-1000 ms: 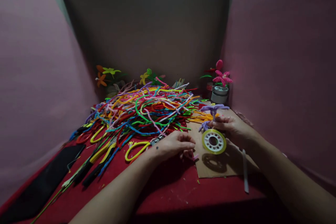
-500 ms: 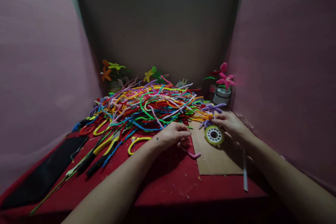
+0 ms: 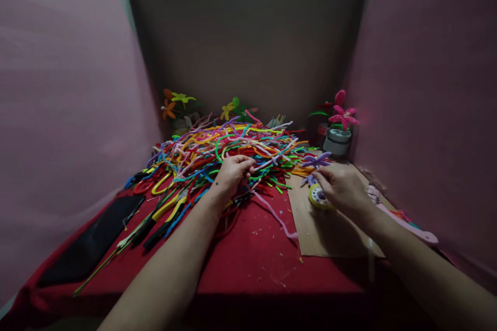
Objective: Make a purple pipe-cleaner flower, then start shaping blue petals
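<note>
Strand [image 3: 276,214], pink, is pinched by the left hand [image 3: 235,171], trailing over red cloth [image 3: 248,264]; its tail is best kept unsnagged. At the tape roll [image 3: 316,195], the right hand [image 3: 345,189] cannot be read.

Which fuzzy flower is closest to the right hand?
The purple flower, up against the right hand and above the tape roll. The pink flower, yellow flowers and orange flower are all farther back.
</note>
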### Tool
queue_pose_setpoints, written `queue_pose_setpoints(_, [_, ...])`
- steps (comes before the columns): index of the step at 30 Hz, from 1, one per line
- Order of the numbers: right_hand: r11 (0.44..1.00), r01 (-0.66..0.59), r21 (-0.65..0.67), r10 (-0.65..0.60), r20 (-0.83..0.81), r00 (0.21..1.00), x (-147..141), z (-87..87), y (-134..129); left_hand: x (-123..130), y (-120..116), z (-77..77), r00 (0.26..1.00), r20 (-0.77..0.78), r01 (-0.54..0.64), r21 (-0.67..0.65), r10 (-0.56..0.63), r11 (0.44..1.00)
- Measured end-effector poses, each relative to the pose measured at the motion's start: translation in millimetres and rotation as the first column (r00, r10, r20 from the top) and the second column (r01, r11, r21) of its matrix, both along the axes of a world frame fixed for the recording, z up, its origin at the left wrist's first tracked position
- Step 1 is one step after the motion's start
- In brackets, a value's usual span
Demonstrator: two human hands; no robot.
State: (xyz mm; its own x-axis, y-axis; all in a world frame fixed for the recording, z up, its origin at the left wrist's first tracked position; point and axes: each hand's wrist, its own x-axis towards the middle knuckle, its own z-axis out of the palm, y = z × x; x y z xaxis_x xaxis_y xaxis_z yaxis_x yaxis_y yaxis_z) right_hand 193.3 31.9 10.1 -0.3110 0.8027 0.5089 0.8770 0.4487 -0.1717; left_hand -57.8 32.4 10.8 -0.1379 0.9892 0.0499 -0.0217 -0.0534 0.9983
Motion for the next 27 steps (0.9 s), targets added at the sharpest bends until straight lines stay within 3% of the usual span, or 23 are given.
queue_pose_setpoints(6, [0.934, -0.352, -0.059, 0.356, 0.236, 0.904, -53.2, -4.8, -22.5, 6.0, -0.1, -4.6, 0.999, -0.027, 0.022, -0.003, -0.022, 1.0])
queue_pose_setpoints(10, [0.777, -0.615, -0.135, 0.617, 0.358, 0.701, -63.6, -9.8, -22.0, 8.8, -1.4, -6.7, 0.997, -0.064, 0.041, -0.015, -0.042, 0.999])
queue_pose_setpoints(19, [0.701, -0.713, -0.025, 0.706, 0.163, 0.689, -51.6, -33.9, -14.4, 7.3, 1.7, -12.6, 0.992, -0.105, 0.063, -0.055, -0.069, 0.996])
queue_pose_setpoints(27, [0.701, -0.713, -0.005, 0.713, 0.034, 0.7, -51.3, -38.6, -14.1, 13.2, -2.0, -9.8, 0.993, -0.113, 0.038, -0.063, -0.045, 0.997])
